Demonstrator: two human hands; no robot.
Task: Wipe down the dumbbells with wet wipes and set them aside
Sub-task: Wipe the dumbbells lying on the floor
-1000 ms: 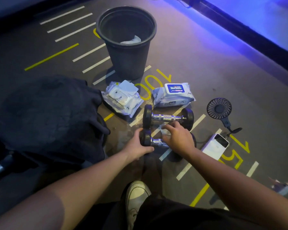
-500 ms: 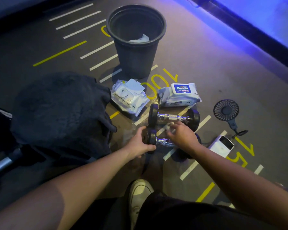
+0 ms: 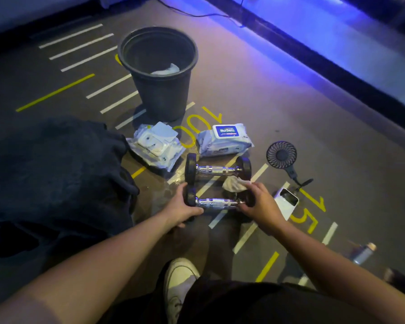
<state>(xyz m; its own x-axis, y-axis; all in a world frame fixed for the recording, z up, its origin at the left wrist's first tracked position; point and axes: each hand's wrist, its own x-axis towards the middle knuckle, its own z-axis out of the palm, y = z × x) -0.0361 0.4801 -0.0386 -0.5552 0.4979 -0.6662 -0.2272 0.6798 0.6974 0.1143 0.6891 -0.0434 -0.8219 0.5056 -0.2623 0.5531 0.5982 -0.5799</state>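
Two black dumbbells with chrome handles lie side by side on the floor. My left hand (image 3: 182,208) grips the left head of the near dumbbell (image 3: 216,203). Over its right head, my right hand (image 3: 260,203) holds a crumpled white wet wipe (image 3: 233,184). The far dumbbell (image 3: 216,170) lies untouched just behind. A closed wet wipe pack (image 3: 223,139) with a blue label and an opened pack (image 3: 156,145) lie beyond the dumbbells.
A black bin (image 3: 159,73) with used wipes inside stands at the back. A dark cloth heap (image 3: 54,169) lies at the left. A small fan (image 3: 282,156) and a white power bank (image 3: 287,203) lie at the right. My white shoe (image 3: 179,284) is near the bottom.
My right hand has slid from the handle's middle to the near dumbbell's right head, and the wipe now shows above my fingers. My left hand keeps its grip on the left head.
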